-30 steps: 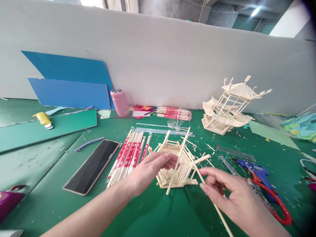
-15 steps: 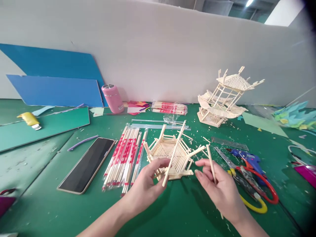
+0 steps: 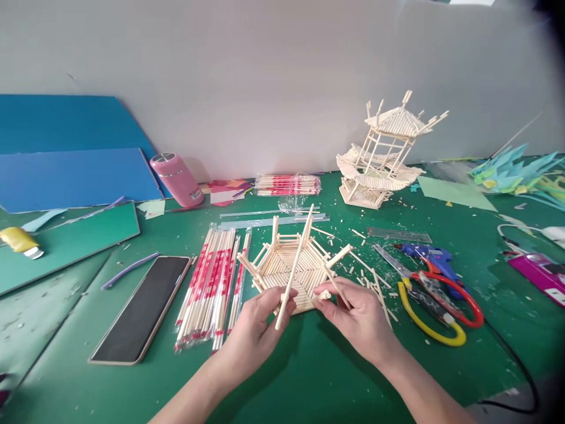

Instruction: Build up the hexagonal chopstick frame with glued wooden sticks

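Observation:
A hexagonal frame of thin wooden sticks (image 3: 293,262), with short posts at its corners, rests on the green table before me. At its near left side, my left hand (image 3: 265,315) is closed on a long wooden stick (image 3: 296,265) that slants across the frame. Whether these fingers also grip the frame's edge, I cannot tell. My right hand (image 3: 353,315) is closed on a thinner wooden stick (image 3: 336,285). Its thumb and fingertips touch a corner post (image 3: 325,295) at the frame's near right.
Bagged sticks (image 3: 212,282) and a phone (image 3: 143,309) lie left. Scissors (image 3: 435,312) and a blue glue gun (image 3: 426,253) lie right. A stick pagoda (image 3: 382,153) stands behind, across from a pink bottle (image 3: 177,179). Loose stick bits (image 3: 379,288) are strewn beside my right hand.
My right hand has moved inward to the frame's near right corner; its fingertips now meet the post there. The left hand still holds the long stick. The view has shifted slightly.

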`<state>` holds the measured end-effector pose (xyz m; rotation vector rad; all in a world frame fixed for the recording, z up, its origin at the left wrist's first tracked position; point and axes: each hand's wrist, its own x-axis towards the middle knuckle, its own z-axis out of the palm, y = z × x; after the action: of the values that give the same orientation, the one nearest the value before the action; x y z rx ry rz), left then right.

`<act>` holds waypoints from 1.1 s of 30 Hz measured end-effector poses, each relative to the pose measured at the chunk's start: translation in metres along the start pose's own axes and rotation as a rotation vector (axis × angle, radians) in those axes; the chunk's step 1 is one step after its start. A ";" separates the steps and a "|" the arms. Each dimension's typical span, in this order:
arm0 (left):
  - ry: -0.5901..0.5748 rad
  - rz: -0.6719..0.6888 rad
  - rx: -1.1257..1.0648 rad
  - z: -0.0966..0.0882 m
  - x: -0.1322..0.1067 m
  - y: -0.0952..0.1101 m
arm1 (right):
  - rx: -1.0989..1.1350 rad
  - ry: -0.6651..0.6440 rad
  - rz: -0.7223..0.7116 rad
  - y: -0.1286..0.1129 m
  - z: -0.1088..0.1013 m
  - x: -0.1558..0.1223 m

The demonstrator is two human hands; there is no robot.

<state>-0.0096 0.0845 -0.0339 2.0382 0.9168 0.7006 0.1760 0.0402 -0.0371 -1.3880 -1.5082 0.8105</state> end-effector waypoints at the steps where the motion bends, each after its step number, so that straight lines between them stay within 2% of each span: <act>1: -0.002 0.009 0.007 -0.001 0.000 0.000 | -0.003 0.000 0.001 0.000 -0.001 0.001; 14: -0.001 0.078 0.048 -0.004 0.002 -0.001 | -0.012 -0.015 0.018 0.002 -0.001 0.003; 21: 0.000 0.044 0.016 -0.003 0.001 -0.002 | 0.001 -0.016 0.017 0.003 0.000 0.001; 33: -0.064 -0.023 0.037 -0.006 0.001 0.006 | -0.076 -0.015 0.026 0.000 0.000 0.001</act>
<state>-0.0113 0.0856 -0.0251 2.0670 0.9205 0.6073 0.1757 0.0412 -0.0369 -1.4634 -1.5499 0.7887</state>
